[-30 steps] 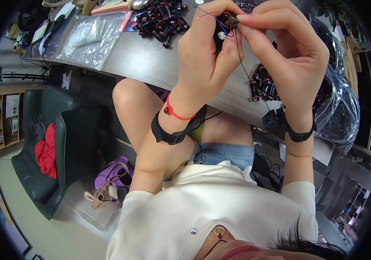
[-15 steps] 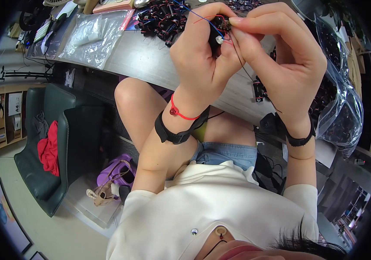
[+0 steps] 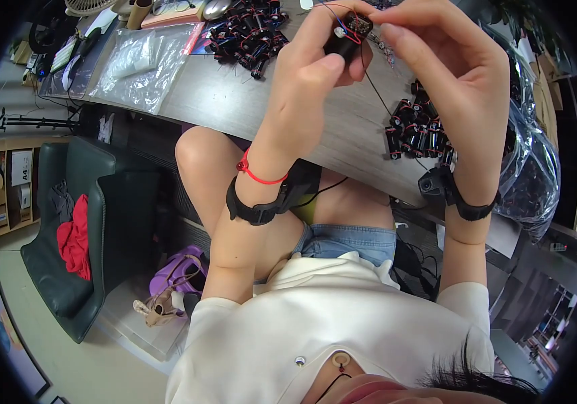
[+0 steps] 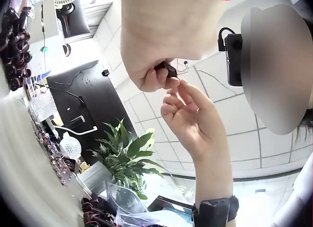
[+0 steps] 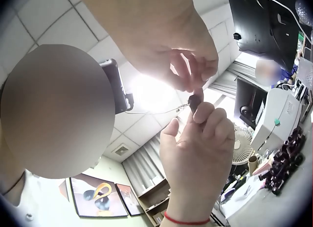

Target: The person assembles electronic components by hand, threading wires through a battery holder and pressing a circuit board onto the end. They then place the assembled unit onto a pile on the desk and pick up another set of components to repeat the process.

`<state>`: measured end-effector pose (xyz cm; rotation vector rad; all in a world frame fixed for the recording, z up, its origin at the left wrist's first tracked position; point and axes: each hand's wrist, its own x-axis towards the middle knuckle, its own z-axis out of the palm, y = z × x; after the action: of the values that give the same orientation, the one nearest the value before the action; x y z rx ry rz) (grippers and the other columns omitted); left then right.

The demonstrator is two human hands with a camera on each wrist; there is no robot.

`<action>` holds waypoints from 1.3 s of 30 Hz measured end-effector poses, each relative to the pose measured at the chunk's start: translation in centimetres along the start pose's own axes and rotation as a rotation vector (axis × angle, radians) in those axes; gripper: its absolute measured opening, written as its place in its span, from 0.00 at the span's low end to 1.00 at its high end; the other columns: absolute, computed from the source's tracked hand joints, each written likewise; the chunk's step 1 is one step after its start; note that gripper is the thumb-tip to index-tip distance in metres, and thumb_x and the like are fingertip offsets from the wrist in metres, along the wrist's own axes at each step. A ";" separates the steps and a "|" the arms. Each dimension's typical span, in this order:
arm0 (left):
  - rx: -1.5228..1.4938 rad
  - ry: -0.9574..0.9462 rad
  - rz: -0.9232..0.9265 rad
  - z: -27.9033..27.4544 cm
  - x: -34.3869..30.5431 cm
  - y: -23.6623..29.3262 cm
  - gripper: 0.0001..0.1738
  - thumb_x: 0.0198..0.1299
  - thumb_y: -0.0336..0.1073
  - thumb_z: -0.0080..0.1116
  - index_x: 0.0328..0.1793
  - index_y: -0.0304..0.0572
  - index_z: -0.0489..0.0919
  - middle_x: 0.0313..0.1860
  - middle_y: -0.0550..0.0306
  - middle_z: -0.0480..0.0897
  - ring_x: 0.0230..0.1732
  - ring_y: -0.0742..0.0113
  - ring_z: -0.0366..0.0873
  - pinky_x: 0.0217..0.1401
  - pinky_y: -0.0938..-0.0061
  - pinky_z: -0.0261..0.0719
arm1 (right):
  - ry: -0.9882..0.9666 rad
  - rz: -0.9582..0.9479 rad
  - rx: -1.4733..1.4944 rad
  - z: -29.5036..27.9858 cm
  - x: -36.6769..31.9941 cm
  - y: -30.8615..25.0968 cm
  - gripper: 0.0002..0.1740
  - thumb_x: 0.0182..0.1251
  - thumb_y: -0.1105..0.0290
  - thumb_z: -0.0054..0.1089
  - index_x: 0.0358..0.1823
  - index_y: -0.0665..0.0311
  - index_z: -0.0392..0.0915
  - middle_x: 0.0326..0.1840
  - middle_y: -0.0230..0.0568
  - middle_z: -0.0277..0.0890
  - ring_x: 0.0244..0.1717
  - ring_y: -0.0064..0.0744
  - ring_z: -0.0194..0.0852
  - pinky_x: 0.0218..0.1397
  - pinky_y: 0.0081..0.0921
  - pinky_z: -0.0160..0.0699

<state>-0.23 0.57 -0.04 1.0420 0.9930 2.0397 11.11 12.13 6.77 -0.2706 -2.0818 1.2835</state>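
Observation:
In the head view, my left hand (image 3: 305, 84) grips a small black cylinder (image 3: 342, 48), thumb along its side. The cylinder's upper end carries a small circuit board (image 3: 358, 25), a white connector (image 3: 339, 31) and thin red and blue wires. From it a dark wire (image 3: 376, 92) runs down toward the table. My right hand (image 3: 467, 84) is bent close beside the board; its thumb and forefinger tips stand slightly apart. In the left wrist view the fingertips of this right hand (image 4: 193, 120) are right at the cylinder's end (image 4: 170, 69).
Similar black cylinders lie in a pile (image 3: 251, 34) at the back of the table (image 3: 201, 91) and in a group (image 3: 420, 131) at the right. A clear plastic bag (image 3: 130, 64) lies left; a larger bag (image 3: 531, 175) bulges at the right edge. A green chair (image 3: 126, 236) stands left.
My left hand has turned, bringing the cylinder's side and board end into view. My right thumb and forefinger have moved away from the board, where they pinched at its edge before.

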 end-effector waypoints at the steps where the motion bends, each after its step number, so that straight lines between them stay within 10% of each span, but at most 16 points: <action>1: -0.003 -0.004 0.000 0.1 0.0 0.0 0.21 0.78 0.41 0.48 0.68 0.34 0.71 0.37 0.64 0.75 0.35 0.79 0.68 0.37 0.82 0.62 | 0.004 0.000 -0.004 0.1 -0.1 -0.3 0.06 0.64 0.84 0.68 0.42 0.74 0.87 0.41 0.38 0.79 0.37 0.20 0.77 0.39 0.16 0.72; 9: 0.178 -0.070 0.229 -0.7 0.7 -1.7 0.19 0.82 0.46 0.46 0.62 0.39 0.77 0.44 0.61 0.79 0.36 0.75 0.73 0.39 0.86 0.68 | -0.127 -0.203 -0.271 0.6 1.1 3.3 0.09 0.66 0.85 0.64 0.47 0.74 0.84 0.42 0.34 0.75 0.39 0.19 0.77 0.42 0.16 0.74; 12: 0.227 -0.025 0.055 -0.6 0.7 -1.2 0.18 0.79 0.46 0.53 0.55 0.39 0.82 0.38 0.64 0.79 0.35 0.82 0.68 0.37 0.83 0.63 | -0.245 -0.840 0.956 3.9 4.2 8.4 0.08 0.68 0.84 0.64 0.47 0.74 0.81 0.43 0.35 0.76 0.40 0.20 0.78 0.44 0.17 0.78; 13: 0.227 -0.023 0.057 -0.7 0.7 -1.3 0.18 0.79 0.46 0.53 0.55 0.39 0.82 0.38 0.64 0.79 0.35 0.82 0.68 0.37 0.83 0.63 | -0.247 -0.840 0.957 3.7 3.6 6.8 0.08 0.68 0.84 0.64 0.47 0.74 0.81 0.43 0.35 0.76 0.40 0.20 0.78 0.44 0.17 0.78; 16: -0.044 -0.014 0.135 -1.1 1.3 -2.6 0.14 0.78 0.39 0.58 0.56 0.35 0.83 0.41 0.62 0.83 0.37 0.81 0.77 0.39 0.85 0.74 | 0.008 0.002 0.371 1.5 0.0 1.6 0.06 0.70 0.84 0.64 0.46 0.74 0.80 0.43 0.37 0.78 0.41 0.20 0.80 0.46 0.18 0.80; 17: -0.045 -0.013 0.136 -1.6 1.9 -3.3 0.14 0.78 0.39 0.58 0.56 0.35 0.83 0.41 0.62 0.83 0.37 0.81 0.77 0.39 0.85 0.74 | 0.006 0.002 0.370 1.9 0.5 2.8 0.06 0.70 0.84 0.64 0.46 0.74 0.80 0.43 0.37 0.78 0.41 0.20 0.80 0.46 0.18 0.80; 20: 0.116 -0.334 0.649 -3.3 4.2 -5.0 0.14 0.81 0.37 0.43 0.66 0.44 0.72 0.39 0.63 0.73 0.35 0.79 0.67 0.38 0.82 0.62 | -0.030 -0.839 0.955 4.4 3.5 9.1 0.07 0.70 0.84 0.64 0.47 0.74 0.79 0.45 0.40 0.82 0.41 0.21 0.81 0.47 0.18 0.81; 21: 0.116 -0.334 0.651 -2.7 3.6 -4.7 0.14 0.81 0.37 0.43 0.66 0.44 0.72 0.39 0.63 0.73 0.35 0.79 0.67 0.38 0.82 0.62 | -0.031 -0.839 0.954 4.2 2.8 8.0 0.07 0.70 0.84 0.64 0.47 0.74 0.79 0.45 0.40 0.82 0.41 0.21 0.81 0.47 0.18 0.81; 24: -0.170 0.169 0.083 0.2 0.5 -2.7 0.11 0.80 0.33 0.48 0.65 0.47 0.69 0.42 0.63 0.73 0.36 0.79 0.66 0.40 0.82 0.64 | 0.278 -0.198 0.177 3.1 -0.8 1.7 0.08 0.67 0.86 0.66 0.46 0.73 0.80 0.45 0.43 0.83 0.40 0.22 0.82 0.43 0.19 0.81; 25: -0.172 0.169 0.084 -0.4 1.3 -3.5 0.11 0.80 0.33 0.48 0.65 0.47 0.69 0.42 0.63 0.73 0.36 0.79 0.66 0.40 0.82 0.64 | 0.277 -0.198 0.174 2.9 -0.9 1.5 0.08 0.67 0.86 0.66 0.46 0.73 0.80 0.45 0.43 0.83 0.40 0.22 0.82 0.43 0.19 0.81; 28: -0.090 -0.410 0.863 -1.6 5.3 -3.7 0.14 0.77 0.26 0.53 0.64 0.45 0.67 0.44 0.64 0.73 0.37 0.79 0.67 0.42 0.82 0.67 | 0.268 -0.300 -0.283 2.1 -1.0 1.2 0.10 0.63 0.87 0.69 0.45 0.72 0.83 0.44 0.47 0.83 0.39 0.29 0.83 0.40 0.22 0.82; 32: 0.154 0.348 0.205 1.9 0.3 -0.7 0.17 0.73 0.23 0.58 0.63 0.41 0.69 0.45 0.63 0.74 0.37 0.77 0.71 0.44 0.82 0.72 | 0.220 -0.533 -0.607 2.4 -0.9 0.4 0.12 0.58 0.87 0.70 0.44 0.70 0.85 0.43 0.48 0.81 0.37 0.36 0.83 0.37 0.25 0.81; 39: 0.406 0.426 0.183 1.4 0.4 1.1 0.17 0.65 0.19 0.66 0.59 0.36 0.79 0.48 0.58 0.82 0.45 0.70 0.81 0.50 0.78 0.78 | 0.117 -0.554 -0.581 2.0 -0.3 1.2 0.13 0.56 0.86 0.70 0.43 0.69 0.85 0.40 0.47 0.81 0.37 0.41 0.83 0.39 0.28 0.82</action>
<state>0.56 0.81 1.57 0.9369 1.6368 2.3247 9.87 11.18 5.08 -0.0065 -2.1722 0.3222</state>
